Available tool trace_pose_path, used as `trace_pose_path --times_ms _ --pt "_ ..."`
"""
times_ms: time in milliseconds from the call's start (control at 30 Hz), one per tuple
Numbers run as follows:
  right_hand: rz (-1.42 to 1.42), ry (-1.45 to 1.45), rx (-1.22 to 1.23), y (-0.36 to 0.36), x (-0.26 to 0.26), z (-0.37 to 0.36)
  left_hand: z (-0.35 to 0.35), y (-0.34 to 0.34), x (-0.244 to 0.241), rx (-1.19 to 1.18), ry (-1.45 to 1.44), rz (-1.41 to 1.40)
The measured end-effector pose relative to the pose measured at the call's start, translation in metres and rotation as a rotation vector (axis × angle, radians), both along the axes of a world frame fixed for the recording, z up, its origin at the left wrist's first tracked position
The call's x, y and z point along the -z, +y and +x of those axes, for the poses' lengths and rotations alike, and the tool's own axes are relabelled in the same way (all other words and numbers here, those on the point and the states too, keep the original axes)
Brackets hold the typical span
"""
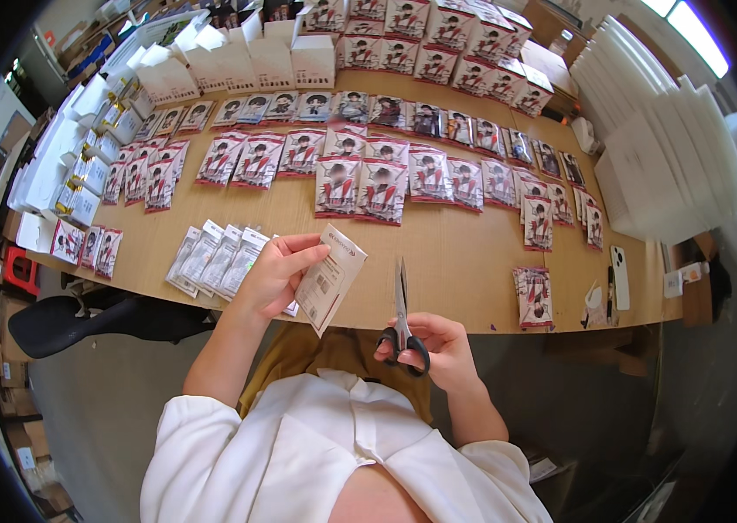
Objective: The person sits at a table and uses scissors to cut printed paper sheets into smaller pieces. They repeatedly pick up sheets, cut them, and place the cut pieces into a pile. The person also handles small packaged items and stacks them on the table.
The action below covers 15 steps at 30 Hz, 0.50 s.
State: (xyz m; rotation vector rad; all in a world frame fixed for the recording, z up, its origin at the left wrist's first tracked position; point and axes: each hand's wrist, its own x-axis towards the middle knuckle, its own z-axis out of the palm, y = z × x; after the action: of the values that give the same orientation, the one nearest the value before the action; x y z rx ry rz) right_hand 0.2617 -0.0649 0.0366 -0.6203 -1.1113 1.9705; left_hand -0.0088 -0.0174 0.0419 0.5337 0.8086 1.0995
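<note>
Between the thumb and fingers of my left hand is a flat printed packet, its back side with small print facing up. My right hand has its fingers in the black handles of a pair of scissors; the blades point away from me, look nearly closed and do not touch the packet. Beside my left wrist lies an overlapping row of whitish packets, partly hidden by the forearm. Beyond both hands, red and white illustrated packets lie in overlapping groups on the wooden table.
Open white boxes line the table's far left, and stacked packets stand at the back. A small packet pile and a white phone lie right. White foam-like sheets stand at the far right; a black chair is left.
</note>
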Motion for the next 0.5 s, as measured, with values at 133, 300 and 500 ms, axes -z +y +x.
trace_pose_path --times_ms 133,300,500 --pt "-0.010 0.023 -0.052 0.004 -0.004 -0.009 -0.014 -0.003 0.009 -0.008 -0.035 -0.004" --pt "0.041 -0.049 0.013 0.003 0.005 -0.021 -0.023 -0.007 0.004 -0.048 0.028 0.071" --pt "-0.006 -0.040 0.023 0.004 0.005 -0.024 -0.033 -0.010 -0.001 -0.052 0.045 0.104"
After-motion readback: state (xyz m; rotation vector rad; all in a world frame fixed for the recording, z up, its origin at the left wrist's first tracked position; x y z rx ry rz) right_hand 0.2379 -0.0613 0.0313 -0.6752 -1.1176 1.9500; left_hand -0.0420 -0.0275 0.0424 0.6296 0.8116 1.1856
